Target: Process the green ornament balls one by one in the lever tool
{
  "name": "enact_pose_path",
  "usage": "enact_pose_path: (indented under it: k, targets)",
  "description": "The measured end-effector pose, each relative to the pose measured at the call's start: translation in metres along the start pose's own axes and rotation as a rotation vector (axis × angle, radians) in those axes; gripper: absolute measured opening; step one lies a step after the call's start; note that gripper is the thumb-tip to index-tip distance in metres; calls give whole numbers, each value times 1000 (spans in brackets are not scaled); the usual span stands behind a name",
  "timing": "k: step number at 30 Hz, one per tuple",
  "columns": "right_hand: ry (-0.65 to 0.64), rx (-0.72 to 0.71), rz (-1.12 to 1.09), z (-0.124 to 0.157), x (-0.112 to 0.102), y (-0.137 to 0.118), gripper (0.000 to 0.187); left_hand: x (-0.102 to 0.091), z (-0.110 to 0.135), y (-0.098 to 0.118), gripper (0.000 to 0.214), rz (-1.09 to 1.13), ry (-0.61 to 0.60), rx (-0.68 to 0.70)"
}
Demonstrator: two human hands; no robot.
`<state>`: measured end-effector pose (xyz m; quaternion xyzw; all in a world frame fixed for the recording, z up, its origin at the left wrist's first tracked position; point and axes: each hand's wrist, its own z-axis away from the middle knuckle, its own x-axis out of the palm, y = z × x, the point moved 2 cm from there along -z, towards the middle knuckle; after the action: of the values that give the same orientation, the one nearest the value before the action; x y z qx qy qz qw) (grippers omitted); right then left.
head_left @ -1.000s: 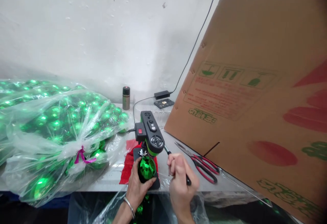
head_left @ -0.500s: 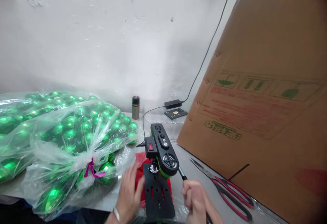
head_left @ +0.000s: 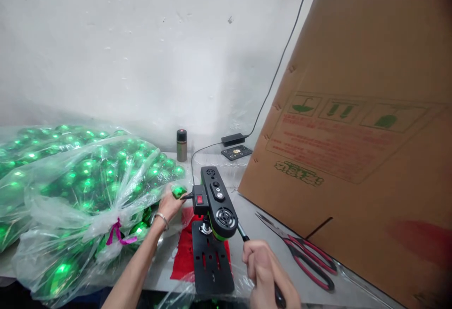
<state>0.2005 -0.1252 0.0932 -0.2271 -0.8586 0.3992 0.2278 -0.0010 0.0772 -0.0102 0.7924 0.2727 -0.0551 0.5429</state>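
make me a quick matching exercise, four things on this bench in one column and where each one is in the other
1 scissors
2 small can
3 left hand
4 right hand

a on the black lever of the machine
b at a green ball by the bag
c flat in front of the cardboard box
d upright by the wall

Pairs: 1-c, 2-d, 3-b, 4-a

A small packing workshop: bagged green baubles [head_left: 81, 177], bench press [head_left: 213, 215], shipping carton [head_left: 360, 149].
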Motion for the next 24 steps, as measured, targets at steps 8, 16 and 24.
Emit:
enact_pose_path:
  k: [8, 16, 24]
  targets:
    - [-155, -140, 98, -20, -1, -7, 54, -44, 139, 30, 90, 419, -124, -493]
    - [-204, -154, 85, -13, -6, -6, 44, 4, 181, 27, 97, 575, -41, -624]
    - [-213, -186, 46, -10, -6, -4, 40, 22, 194, 10, 87, 326, -175, -387]
